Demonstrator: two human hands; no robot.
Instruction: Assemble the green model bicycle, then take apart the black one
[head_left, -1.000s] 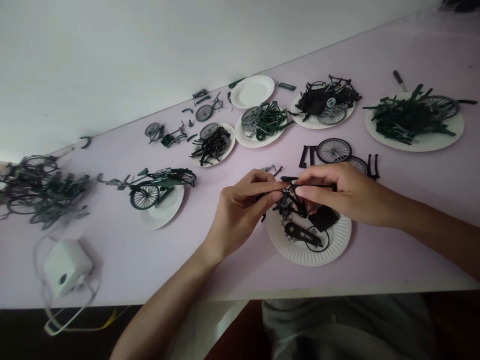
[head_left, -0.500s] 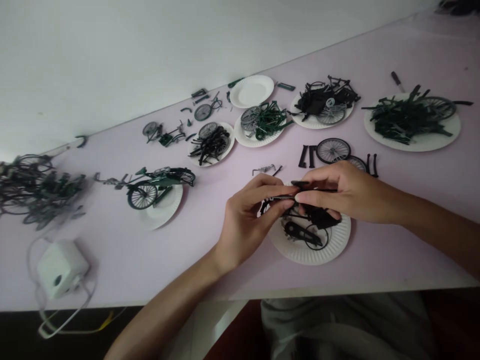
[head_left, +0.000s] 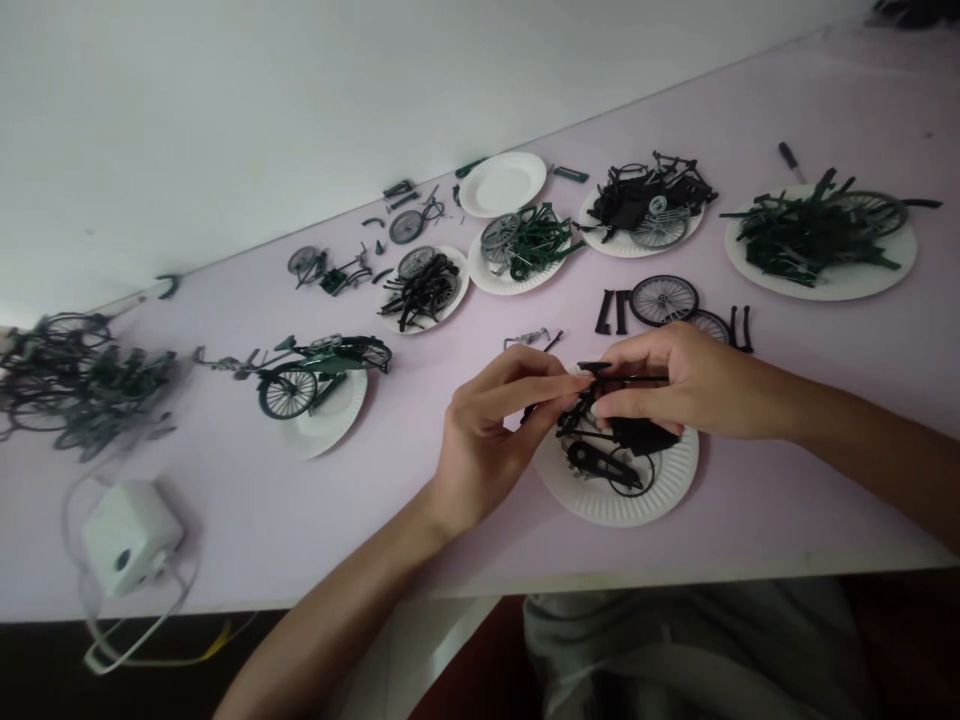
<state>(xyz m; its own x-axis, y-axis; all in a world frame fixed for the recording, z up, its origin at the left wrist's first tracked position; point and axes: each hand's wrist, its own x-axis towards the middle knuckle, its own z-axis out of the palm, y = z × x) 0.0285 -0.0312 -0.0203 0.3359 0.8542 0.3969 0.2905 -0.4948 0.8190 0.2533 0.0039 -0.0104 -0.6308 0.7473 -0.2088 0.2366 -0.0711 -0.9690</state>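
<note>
Both hands meet over a white paper plate (head_left: 660, 505) near the table's front edge. My right hand (head_left: 694, 385) grips a black model bicycle frame (head_left: 634, 379), with a small saddle (head_left: 594, 366) showing on top. My left hand (head_left: 502, 425) pinches the same frame just below the saddle, thumb and index finger closed on it. Fingers hide much of the frame. On the plate beneath lie a black chain cover (head_left: 604, 465), a thin ring (head_left: 637, 475) and other dark parts.
Black wheels (head_left: 664, 300) and slim bars lie behind my right hand. Farther back stand plates of parts (head_left: 521, 285). An assembled green model bicycle (head_left: 289, 393) rests at left, near a pile of bicycles (head_left: 82, 390) and a white box with cables (head_left: 133, 535). A screwdriver (head_left: 787, 155) lies far right.
A thin bar-like part that showed between my fingertips is no longer visible. My left fingertips now sit close under the saddle. The right hand has hardly moved.
</note>
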